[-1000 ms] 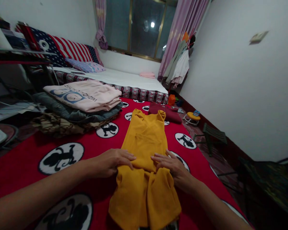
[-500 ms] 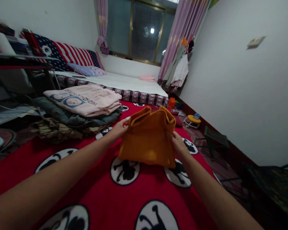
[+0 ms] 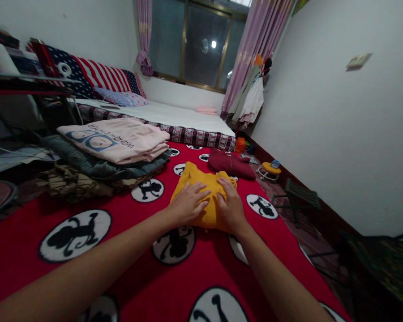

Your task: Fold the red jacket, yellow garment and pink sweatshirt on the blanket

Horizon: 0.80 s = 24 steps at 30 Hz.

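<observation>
Fingers (image 3: 201, 195) of your left hand (image 3: 184, 204) and right hand (image 3: 234, 209) lie spread flat, gripping nothing; beneath them on the red blanket (image 3: 147, 286), mid-frame, sits the folded yellow garment (image 3: 212, 210), probably light, soft and floppy, best taken from underneath at both side edges together

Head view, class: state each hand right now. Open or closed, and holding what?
Left hand: open, palm down on the folded yellow garment, not gripping.
Right hand: open, palm down on the same garment, not gripping.
</observation>
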Motion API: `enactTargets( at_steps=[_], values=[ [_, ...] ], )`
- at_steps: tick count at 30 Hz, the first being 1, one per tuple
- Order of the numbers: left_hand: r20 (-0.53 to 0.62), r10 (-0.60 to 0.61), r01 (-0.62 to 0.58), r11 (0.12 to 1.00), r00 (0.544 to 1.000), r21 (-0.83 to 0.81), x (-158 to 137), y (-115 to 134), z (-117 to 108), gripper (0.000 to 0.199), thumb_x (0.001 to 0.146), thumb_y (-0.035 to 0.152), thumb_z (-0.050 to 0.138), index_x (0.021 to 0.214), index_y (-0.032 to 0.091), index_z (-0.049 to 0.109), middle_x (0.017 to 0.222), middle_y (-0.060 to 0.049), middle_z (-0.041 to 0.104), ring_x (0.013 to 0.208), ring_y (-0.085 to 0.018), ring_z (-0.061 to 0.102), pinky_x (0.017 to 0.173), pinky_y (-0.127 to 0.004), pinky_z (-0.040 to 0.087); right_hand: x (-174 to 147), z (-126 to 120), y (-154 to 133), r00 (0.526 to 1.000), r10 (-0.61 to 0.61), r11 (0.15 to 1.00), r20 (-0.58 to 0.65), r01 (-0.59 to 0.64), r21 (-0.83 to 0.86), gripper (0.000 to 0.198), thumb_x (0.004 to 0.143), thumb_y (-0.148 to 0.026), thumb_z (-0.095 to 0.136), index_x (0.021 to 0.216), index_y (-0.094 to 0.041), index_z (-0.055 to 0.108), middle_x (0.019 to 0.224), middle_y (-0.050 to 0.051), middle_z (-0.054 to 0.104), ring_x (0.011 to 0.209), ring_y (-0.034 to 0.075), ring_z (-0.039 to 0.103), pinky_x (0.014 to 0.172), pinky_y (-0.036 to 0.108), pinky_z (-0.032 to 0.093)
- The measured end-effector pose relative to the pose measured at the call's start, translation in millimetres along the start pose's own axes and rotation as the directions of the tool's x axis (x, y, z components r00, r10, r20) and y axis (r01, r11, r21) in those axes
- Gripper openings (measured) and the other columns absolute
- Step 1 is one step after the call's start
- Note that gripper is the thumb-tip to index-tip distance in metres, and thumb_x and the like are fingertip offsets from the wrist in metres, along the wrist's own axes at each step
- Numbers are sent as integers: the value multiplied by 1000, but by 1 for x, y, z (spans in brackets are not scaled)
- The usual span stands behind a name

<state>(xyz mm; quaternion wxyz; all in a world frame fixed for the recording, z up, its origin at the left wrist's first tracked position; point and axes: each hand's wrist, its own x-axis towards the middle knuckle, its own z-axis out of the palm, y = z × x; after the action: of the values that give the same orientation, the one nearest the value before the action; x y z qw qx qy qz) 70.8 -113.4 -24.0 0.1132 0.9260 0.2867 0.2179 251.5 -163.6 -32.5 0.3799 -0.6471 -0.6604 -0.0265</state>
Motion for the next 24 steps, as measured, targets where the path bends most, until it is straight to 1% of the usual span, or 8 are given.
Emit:
enactTargets(
  at_steps=[2, 4, 6, 8, 11, 15, 20, 24],
  values=[
    [89, -47, 43, 998, 995, 49, 17, 1, 11, 50, 97, 35, 37, 143, 18, 44, 153, -14, 36, 144, -30, 27, 116, -56, 19, 10, 12, -3, 991, -7, 996, 132, 18, -86, 47, 94, -23, 36, 138, -16, 49, 148, 11, 45, 141, 22, 34, 117, 47, 23],
    [99, -124, 112, 987, 987, 116, 33, -10, 23, 54, 97, 39, 35, 146, 17, 39, 156, -15, 29, 146, -32, 20, 116, -59, 14, 17, 23, 5, 975, 73, 965, 209, -16, -263, 47, 97, -30, 34, 139, -15, 49, 151, 12, 40, 145, 28, 24, 117, 56, 16],
    [81, -184, 169, 972, 980, 163, 47, -27, 31, 56, 97, 44, 35, 146, 19, 40, 157, -14, 26, 147, -32, 15, 116, -60, 8, 24, 29, 22, 962, 175, 904, 211, -72, -421, 49, 98, -37, 34, 140, -16, 49, 154, 13, 34, 147, 31, 17, 115, 61, 9],
    [72, -221, 206, 963, 973, 177, 58, -44, 34, 58, 96, 48, 35, 146, 20, 41, 158, -13, 23, 148, -30, 12, 116, -59, 5, 30, 32, 40, 948, 253, 864, 194, -131, -487, 52, 98, -41, 35, 144, -19, 45, 158, 10, 27, 148, 32, 13, 115, 62, 6],
    [41, -282, 272, 947, 958, 168, 72, -64, 36, 62, 95, 51, 34, 148, 18, 37, 160, -12, 16, 149, -29, 8, 117, -58, 4, 39, 33, 57, 927, 333, 852, 171, -218, -476, 56, 98, -41, 34, 149, -19, 34, 160, 10, 18, 148, 32, 11, 114, 62, 13],
    [-43, -378, 381, 919, 925, 102, 81, -78, 40, 64, 95, 47, 35, 151, 14, 29, 161, -13, 10, 149, -30, 6, 116, -57, 14, 46, 39, 64, 909, 406, 840, 96, -330, -430, 62, 97, -40, 33, 152, -11, 26, 160, 18, 13, 147, 34, 13, 110, 60, 25],
    [-165, -467, 477, 879, 869, 24, 84, -88, 44, 61, 96, 37, 36, 149, 6, 31, 159, -21, 13, 147, -33, 13, 116, -48, 23, 53, 41, 71, 859, 511, 781, -29, -478, -403, 63, 96, -35, 35, 148, 0, 29, 154, 26, 26, 140, 37, 30, 108, 53, 32],
    [-211, -454, 463, 886, 866, -10, 84, -90, 43, 54, 96, 31, 37, 145, 7, 38, 157, -22, 21, 143, -33, 29, 115, -44, 28, 57, 39, 75, 855, 515, 774, -62, -495, -395, 56, 97, -30, 33, 144, -1, 36, 149, 26, 37, 134, 36, 40, 105, 52, 35]
  ],
)
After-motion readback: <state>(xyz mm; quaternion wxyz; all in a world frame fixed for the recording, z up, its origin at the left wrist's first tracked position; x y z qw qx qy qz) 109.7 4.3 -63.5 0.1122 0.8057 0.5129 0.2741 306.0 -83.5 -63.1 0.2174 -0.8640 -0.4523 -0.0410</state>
